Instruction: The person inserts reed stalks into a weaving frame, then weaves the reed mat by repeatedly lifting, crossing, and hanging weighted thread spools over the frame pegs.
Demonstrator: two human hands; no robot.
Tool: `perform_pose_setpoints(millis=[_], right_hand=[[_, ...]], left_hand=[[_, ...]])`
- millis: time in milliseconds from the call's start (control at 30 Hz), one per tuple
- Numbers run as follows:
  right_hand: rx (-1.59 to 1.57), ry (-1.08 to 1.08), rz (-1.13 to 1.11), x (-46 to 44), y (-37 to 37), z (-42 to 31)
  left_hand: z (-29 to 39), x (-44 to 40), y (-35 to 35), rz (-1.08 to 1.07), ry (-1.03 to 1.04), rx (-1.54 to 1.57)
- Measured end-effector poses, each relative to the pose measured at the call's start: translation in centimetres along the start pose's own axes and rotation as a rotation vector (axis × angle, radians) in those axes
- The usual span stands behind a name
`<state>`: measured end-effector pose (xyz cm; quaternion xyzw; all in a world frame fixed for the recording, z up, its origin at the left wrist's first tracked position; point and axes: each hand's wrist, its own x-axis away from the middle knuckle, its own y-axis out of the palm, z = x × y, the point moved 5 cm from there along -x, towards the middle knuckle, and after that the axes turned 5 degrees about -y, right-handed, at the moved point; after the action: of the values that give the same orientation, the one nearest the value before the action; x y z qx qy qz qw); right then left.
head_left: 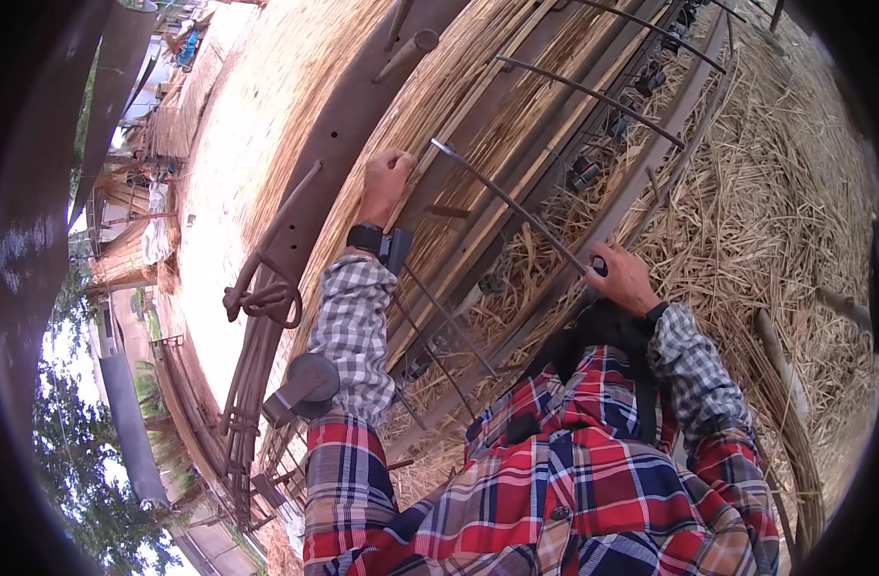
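Rod (516, 208) held aslant

Right hand (626, 280) pinches the near end; the rod's long axis runs forward-left, far tip just beside the left hand (388, 179). Left grip appears curled by the reeds (437, 96); from here I cannot tell whether it pinches any.

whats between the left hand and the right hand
In the head view, a thin rod, a short peg, long rails and loose straw lie between the left hand and right hand.

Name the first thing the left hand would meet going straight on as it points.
Likely the reeds just beyond the left hand, though depth is unclear from this one view.
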<state>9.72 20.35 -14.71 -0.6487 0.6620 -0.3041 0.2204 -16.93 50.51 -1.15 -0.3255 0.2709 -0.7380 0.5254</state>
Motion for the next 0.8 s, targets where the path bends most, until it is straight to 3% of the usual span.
perform_pose_setpoints(millis=[133,200,233,300,533,600,667,800], right_hand=[[-0.038,-0.020,0.016,1.0,-0.3,1.0],[-0.061,-0.025,0.016,1.4,-0.3,1.3],[-0.074,-0.037,0.018,1.5,-0.3,1.5],[-0.085,-0.048,0.017,1.9,-0.4,1.4],[-0.152,-0.018,-0.047,3.0,-1.4,1.6],[-0.159,0.013,-0.051,3.4,-1.6,2.6],[-0.167,0.207,-0.124,4.1,-1.1,4.5],[-0.127,0.223,-0.105,3.4,-0.7,4.9]], left_hand=[[0.0,0.9,0.8,-0.114,-0.046,0.240],[1.3,1.7,1.4,-0.173,0.218,-0.029],[1.3,1.9,1.3,-0.171,0.215,-0.030],[3.2,3.0,1.4,-0.138,0.473,-0.386],[3.9,3.5,1.6,-0.085,0.437,-0.468],[3.6,3.1,1.5,-0.061,0.407,-0.309],[3.5,3.0,1.0,-0.054,0.376,-0.238],[4.8,4.6,1.2,-0.026,0.385,-0.073]])
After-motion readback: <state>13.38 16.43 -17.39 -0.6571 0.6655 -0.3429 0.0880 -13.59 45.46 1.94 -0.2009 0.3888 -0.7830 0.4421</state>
